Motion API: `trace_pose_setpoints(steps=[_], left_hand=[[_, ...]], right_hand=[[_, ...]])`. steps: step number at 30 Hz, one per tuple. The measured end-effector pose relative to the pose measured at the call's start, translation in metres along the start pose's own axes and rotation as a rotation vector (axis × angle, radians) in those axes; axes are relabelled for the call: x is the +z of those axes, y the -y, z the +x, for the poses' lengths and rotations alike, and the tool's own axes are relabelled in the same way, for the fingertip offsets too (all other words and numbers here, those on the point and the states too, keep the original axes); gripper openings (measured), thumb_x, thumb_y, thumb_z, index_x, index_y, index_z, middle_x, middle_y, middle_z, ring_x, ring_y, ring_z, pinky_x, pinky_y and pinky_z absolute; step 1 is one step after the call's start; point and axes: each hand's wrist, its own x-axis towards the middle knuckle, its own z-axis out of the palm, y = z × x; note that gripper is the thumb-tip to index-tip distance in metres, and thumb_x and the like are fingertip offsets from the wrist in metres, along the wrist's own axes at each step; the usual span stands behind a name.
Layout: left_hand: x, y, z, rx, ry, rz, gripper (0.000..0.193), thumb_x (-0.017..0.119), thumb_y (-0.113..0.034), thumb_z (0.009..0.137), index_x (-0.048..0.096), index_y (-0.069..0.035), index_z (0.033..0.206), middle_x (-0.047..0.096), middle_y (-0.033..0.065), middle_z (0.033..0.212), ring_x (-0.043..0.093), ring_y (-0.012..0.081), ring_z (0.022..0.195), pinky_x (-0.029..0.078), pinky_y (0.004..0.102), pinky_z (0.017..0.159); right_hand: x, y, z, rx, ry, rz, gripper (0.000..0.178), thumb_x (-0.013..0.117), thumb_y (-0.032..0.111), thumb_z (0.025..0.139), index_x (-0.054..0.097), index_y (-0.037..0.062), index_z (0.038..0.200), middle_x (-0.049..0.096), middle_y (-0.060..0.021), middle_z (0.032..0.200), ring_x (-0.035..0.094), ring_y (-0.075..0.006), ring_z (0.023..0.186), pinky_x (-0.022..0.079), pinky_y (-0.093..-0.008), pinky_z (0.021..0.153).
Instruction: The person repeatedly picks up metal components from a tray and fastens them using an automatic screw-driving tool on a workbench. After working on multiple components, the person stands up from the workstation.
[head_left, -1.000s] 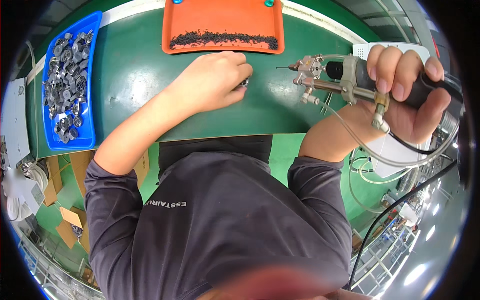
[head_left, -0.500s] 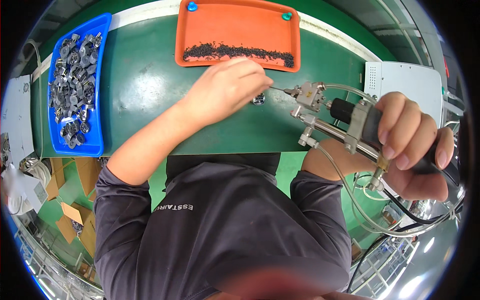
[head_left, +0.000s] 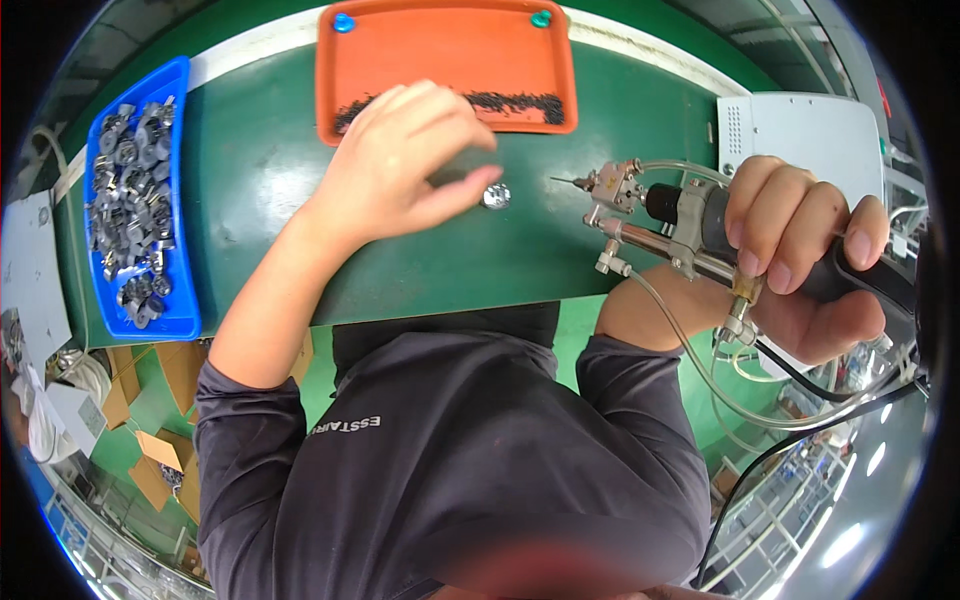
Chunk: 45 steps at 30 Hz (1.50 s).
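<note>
At my far left sits a blue tray [head_left: 140,215] heaped with small grey metal parts, lying along the edge of the green bench [head_left: 260,200]. Next over, my left hand [head_left: 400,165] hovers above the bench with the fingers loosely spread and curled. It holds nothing that I can see, and its fingertips are near the little round silver part [head_left: 495,195] lying flat on the green surface, just beside it but seemingly not touching. Behind the hand is an orange tray [head_left: 450,50] with a dark line of tiny screws along its near edge.

To the right, my right hand [head_left: 810,265] is wrapped firmly round the dark handle of the power screwdriver [head_left: 690,225], fingers fully closed over it, with clear hoses and a black cable trailing off below. The tool lies nearly level, its long axis running left to right across the bench, and its thin tip points left toward the silver part, short of it with a clear gap between. A grey box [head_left: 810,130] stands behind my right hand.

I judge this to be the moment between placing the part and driving a screw into it. The next move would call for steadying the part and bringing the tip squarely over its centre.
</note>
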Motion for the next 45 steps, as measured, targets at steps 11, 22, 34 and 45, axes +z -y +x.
trace_pose_setpoints(steps=[11,22,34,45], left_hand=[[0.020,0.005,-0.013,0.179,0.237,-0.097,0.015,0.080,-0.012,0.076,0.075,-0.006,0.089,0.067,0.0043,0.106,0.064,0.0235,0.088,0.052,0.0374,0.077],[0.032,0.006,-0.017,0.146,0.192,-0.083,0.014,0.078,-0.010,0.079,0.076,-0.004,0.092,0.070,0.0060,0.103,0.068,0.0256,0.093,0.056,0.0393,0.081],[0.034,0.004,-0.019,0.126,0.161,-0.038,0.014,0.079,-0.009,0.079,0.074,-0.002,0.090,0.070,0.0072,0.102,0.068,0.0268,0.089,0.056,0.0395,0.079],[0.037,0.006,-0.015,0.134,0.152,-0.058,0.015,0.079,-0.009,0.078,0.074,-0.002,0.090,0.070,0.0080,0.101,0.068,0.0274,0.088,0.056,0.0394,0.078]], right_hand=[[-0.009,-0.002,-0.005,0.002,-0.012,0.045,0.051,0.060,0.054,0.100,0.061,0.0118,0.129,0.060,0.0011,0.078,0.056,-0.0139,0.068,0.038,-0.0306,0.065],[-0.009,-0.014,0.002,0.040,0.100,0.096,0.051,0.059,0.057,0.100,0.061,0.0137,0.126,0.061,0.0010,0.080,0.056,-0.0139,0.069,0.039,-0.0303,0.067],[-0.001,-0.021,0.003,0.086,0.225,0.035,0.054,0.059,0.061,0.099,0.057,0.0180,0.132,0.061,0.0019,0.085,0.057,-0.0139,0.072,0.042,-0.0313,0.068],[0.005,-0.025,0.006,0.050,0.243,-0.024,0.055,0.061,0.062,0.098,0.057,0.0189,0.131,0.060,0.0016,0.085,0.058,-0.0144,0.072,0.043,-0.0315,0.069]])
